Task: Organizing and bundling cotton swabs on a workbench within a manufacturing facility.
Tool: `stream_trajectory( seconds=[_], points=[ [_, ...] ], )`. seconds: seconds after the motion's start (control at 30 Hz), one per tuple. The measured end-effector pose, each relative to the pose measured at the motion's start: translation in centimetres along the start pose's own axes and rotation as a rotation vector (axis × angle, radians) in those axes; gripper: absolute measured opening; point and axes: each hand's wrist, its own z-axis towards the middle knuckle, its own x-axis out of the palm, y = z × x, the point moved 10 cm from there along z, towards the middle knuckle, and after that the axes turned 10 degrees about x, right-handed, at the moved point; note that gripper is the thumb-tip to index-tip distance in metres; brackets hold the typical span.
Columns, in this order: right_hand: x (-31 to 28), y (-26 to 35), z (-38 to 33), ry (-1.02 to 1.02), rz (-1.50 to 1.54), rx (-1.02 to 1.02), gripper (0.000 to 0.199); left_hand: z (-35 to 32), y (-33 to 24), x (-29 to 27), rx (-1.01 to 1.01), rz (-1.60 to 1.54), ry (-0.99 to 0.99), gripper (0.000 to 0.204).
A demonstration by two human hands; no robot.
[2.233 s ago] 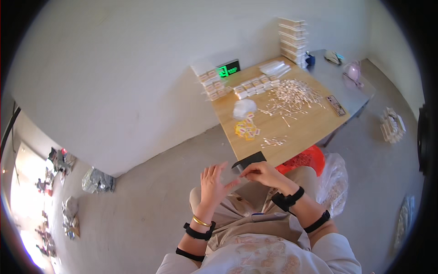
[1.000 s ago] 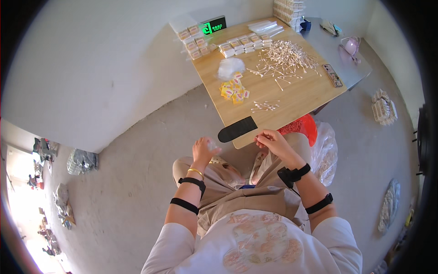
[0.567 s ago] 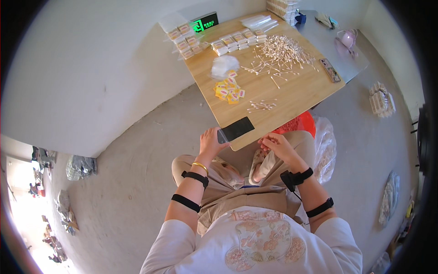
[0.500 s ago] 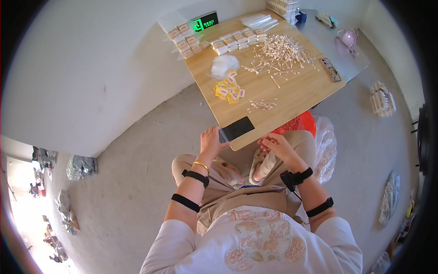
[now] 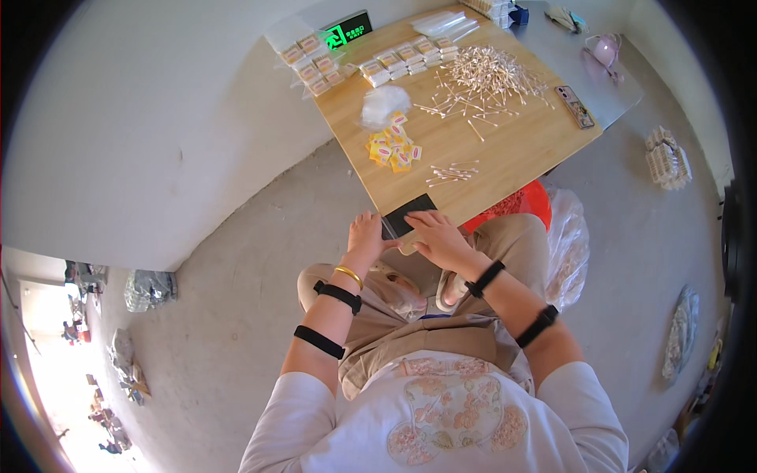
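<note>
A flat black pad [image 5: 418,204] lies at the near corner of the wooden table. Over its left end is a small clear plastic bag [image 5: 389,229], whose edge my left hand [image 5: 367,236] pinches between thumb and fingers. My right hand [image 5: 438,236] reaches across the pad with its fingers stretched out, touching its surface beside the bag. The right palm hides part of the pad. Just beyond lies a small group of loose cotton swabs [image 5: 453,172]. Farther left are yellow-and-white paper cards [image 5: 391,150] and a stack of clear bags [image 5: 385,106].
A large heap of cotton swabs [image 5: 493,75] covers the back of the wooden table [image 5: 520,154]. Packed swab packets [image 5: 406,61] stand in rows near a lit exit sign [image 5: 347,31]. A phone [image 5: 574,106] lies at the right edge. A red basin [image 5: 532,206] sits below.
My right hand has moved left and forward from beside the table edge onto the black pad. My left hand stays at the pad's left end with the clear bag.
</note>
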Motion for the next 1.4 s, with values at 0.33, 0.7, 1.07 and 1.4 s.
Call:
stream_trajectory(
  seconds=[0.33, 0.7, 1.07, 1.4],
  points=[
    [4.1, 0.6, -0.2, 0.023, -0.391, -0.337, 0.059, -0.5, 0.0, -0.5, 0.083, -0.167, -0.060, 0.069],
    [-0.1, -1.7, -2.7, 0.104, 0.063, 0.236, 0.014, -1.0, 0.2, -0.9, 0.064, -0.190, -0.118, 0.069],
    [0.1, -2.9, -3.7, -0.008, 0.198, 0.088, 0.004, 0.4, -2.7, -1.8, 0.105, -0.140, -0.174, 0.066],
    [-2.5, -4.7, -4.2, -0.176, 0.191, 0.172, 0.010, -1.3, -5.2, -3.1, 0.151, -0.088, -0.280, 0.077]
  ],
)
